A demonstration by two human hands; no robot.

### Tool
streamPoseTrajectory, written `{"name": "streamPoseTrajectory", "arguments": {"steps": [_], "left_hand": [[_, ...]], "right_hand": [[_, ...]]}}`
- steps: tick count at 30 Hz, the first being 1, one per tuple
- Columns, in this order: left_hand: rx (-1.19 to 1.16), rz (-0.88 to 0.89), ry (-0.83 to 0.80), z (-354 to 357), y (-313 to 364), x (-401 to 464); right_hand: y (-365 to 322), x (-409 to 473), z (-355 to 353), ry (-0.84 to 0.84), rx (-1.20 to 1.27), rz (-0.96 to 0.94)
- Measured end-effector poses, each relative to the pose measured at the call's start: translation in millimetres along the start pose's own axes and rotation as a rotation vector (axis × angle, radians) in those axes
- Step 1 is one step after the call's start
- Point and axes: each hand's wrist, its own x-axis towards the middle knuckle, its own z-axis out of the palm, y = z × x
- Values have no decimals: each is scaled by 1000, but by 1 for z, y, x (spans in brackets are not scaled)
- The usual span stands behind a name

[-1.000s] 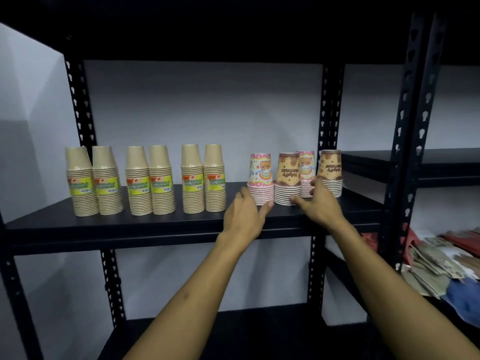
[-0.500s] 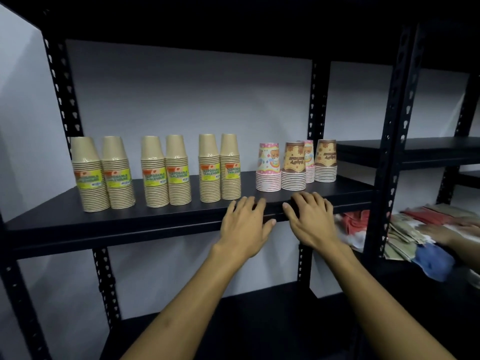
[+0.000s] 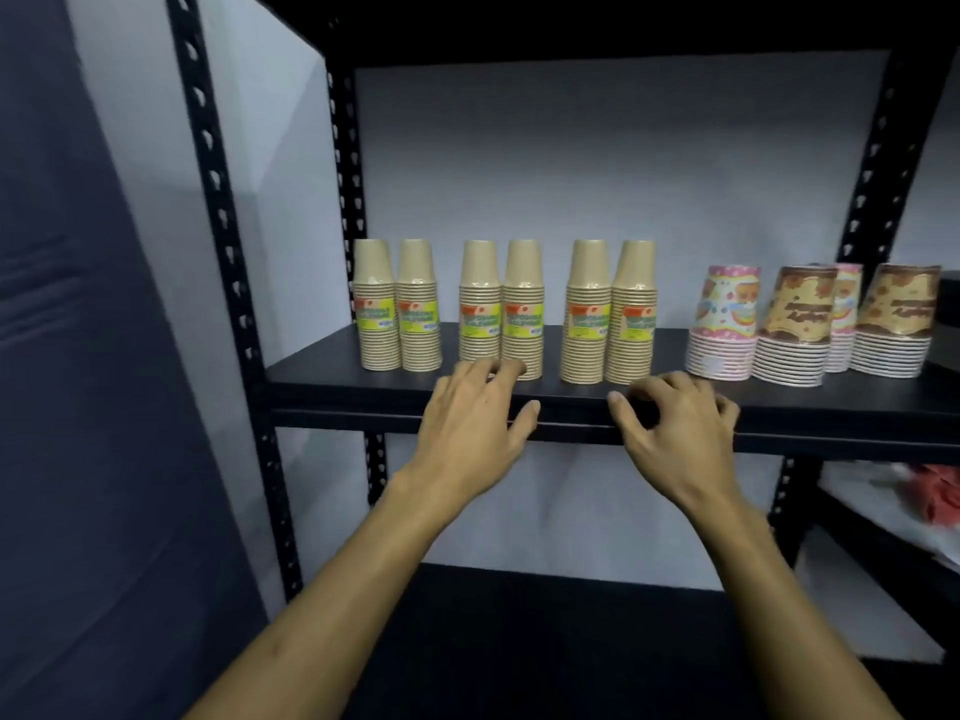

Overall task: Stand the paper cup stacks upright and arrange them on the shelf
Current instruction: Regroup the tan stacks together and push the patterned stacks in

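Several tan paper cup stacks (image 3: 523, 309) with yellow-green labels stand upright in pairs on the black shelf (image 3: 322, 379). To their right stand a pink printed stack (image 3: 723, 324), a brown printed stack (image 3: 795, 330), and two more printed stacks behind them (image 3: 896, 324). My left hand (image 3: 475, 423) hovers at the shelf's front edge, just before the middle tan pair, fingers spread and empty. My right hand (image 3: 675, 428) hovers at the front edge below the right tan pair, fingers loosely curled, holding nothing.
Black perforated uprights (image 3: 218, 252) frame the shelf; another upright (image 3: 862, 210) stands at the right. A lower black shelf (image 3: 519, 615) lies beneath. On a neighbouring lower shelf at the far right lies red and white packaging (image 3: 935, 501). A dark panel fills the left.
Both hands have left the printed stacks and shifted left along the shelf's front edge toward the tan stacks. The view has swung left, so the printed stacks sit at the right edge.
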Motion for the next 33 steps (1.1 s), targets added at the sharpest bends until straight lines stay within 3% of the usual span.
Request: {"name": "streamPoseTrajectory", "arguments": {"steps": [6,10,15,21,26,33], "left_hand": [[6,-106,56,-24,-40,-10],[-169,-118,110,-39,-57,12],[-460,-207,142,-36,-67,50],[-482,-191,217,-14,-71,61],[-502,-184,190,-5,-72,67],[-518,-185,203,19,-68,74]], "right_hand": [[-57,2,20,99,216,-32],[-89,28,14,131,404,-46],[-115,44,14,141,466,-13],[-125,48,15,208,482,66],[-123,48,21,119,520,137],[-132,55,52,24,475,85]]}}
